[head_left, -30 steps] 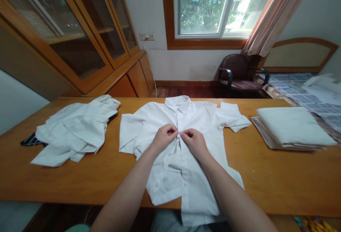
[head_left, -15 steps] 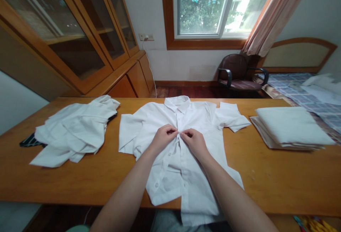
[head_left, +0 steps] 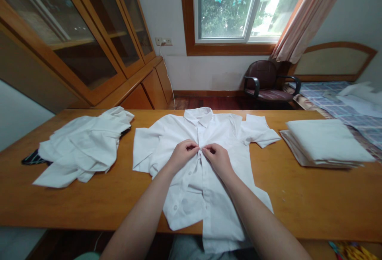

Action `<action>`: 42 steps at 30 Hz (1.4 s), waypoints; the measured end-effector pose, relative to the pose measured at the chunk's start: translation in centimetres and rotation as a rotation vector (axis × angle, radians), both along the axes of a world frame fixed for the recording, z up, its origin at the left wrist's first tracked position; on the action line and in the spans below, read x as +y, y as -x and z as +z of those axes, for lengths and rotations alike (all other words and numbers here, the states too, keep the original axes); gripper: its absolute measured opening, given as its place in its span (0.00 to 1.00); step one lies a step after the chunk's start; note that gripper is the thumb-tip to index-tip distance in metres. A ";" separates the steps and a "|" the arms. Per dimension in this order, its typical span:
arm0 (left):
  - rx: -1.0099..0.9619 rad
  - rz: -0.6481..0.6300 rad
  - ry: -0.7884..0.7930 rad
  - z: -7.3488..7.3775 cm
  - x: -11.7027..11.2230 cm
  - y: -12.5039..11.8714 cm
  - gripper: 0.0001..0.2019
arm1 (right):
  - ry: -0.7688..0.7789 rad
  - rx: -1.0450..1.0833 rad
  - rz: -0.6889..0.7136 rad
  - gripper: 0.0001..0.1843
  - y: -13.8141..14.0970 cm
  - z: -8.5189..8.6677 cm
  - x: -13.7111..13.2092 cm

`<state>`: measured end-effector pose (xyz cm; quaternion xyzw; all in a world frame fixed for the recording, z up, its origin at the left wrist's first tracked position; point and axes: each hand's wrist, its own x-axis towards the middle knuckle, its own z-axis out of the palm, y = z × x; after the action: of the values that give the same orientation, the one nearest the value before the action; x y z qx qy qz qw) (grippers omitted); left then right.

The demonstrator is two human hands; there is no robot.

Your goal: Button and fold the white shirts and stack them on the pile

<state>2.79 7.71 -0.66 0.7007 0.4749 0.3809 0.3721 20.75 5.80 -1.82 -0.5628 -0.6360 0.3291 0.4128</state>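
Note:
A white short-sleeved shirt (head_left: 221, 128) lies front up on the wooden table, its collar pointing away from me. My left hand (head_left: 184, 153) pinches the front placket at mid-chest. From the other side my right hand (head_left: 217, 155) pinches the same spot, fingertips almost meeting the left ones. Any button between the fingertips is too small and covered to make out. Below the hands the front hangs apart, with a button (head_left: 175, 207) showing on the left panel's lower part. The right panel's hem reaches over the table's near edge.
A rumpled heap of white clothes (head_left: 83, 144) with a dark striped piece beneath lies at the table's left. Folded white cloth (head_left: 326, 140) is stacked at the right. Beyond the table (head_left: 119, 208) stand an armchair (head_left: 264, 79), a bed (head_left: 343, 96) and a glass-door cabinet (head_left: 89, 33).

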 end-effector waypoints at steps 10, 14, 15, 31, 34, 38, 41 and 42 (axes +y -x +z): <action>-0.019 -0.006 0.016 0.0 0.0 0.0 0.06 | -0.035 -0.004 0.020 0.05 0.1 -0.4 0.0; -0.025 -0.036 0.013 0.0 0.0 0.0 0.07 | -0.036 -0.007 0.022 0.05 0.2 -0.3 0.0; -0.025 -0.046 0.010 -0.1 0.0 0.1 0.08 | -0.036 -0.010 0.019 0.05 0.2 -0.2 0.0; -0.017 -0.089 -0.002 -0.1 0.1 0.3 0.10 | -0.054 -0.077 0.024 0.07 0.3 -0.3 -0.1; -0.022 -0.088 0.000 0.0 0.0 0.2 0.09 | -0.063 -0.082 0.023 0.07 0.2 -0.3 -0.1; -0.019 -0.094 0.005 0.0 0.0 0.2 0.10 | -0.074 -0.073 0.020 0.04 0.2 -0.3 -0.1; -0.013 -0.098 0.002 -0.1 0.1 0.3 0.12 | -0.081 -0.063 0.020 0.04 0.2 -0.3 -0.1; -0.012 -0.100 0.000 -0.1 0.1 0.3 0.12 | -0.083 -0.063 0.020 0.04 0.2 -0.3 -0.1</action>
<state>2.48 7.79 -0.75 0.7212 0.4371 0.3661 0.3935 20.57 5.71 -2.14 -0.5489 -0.6674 0.2888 0.4122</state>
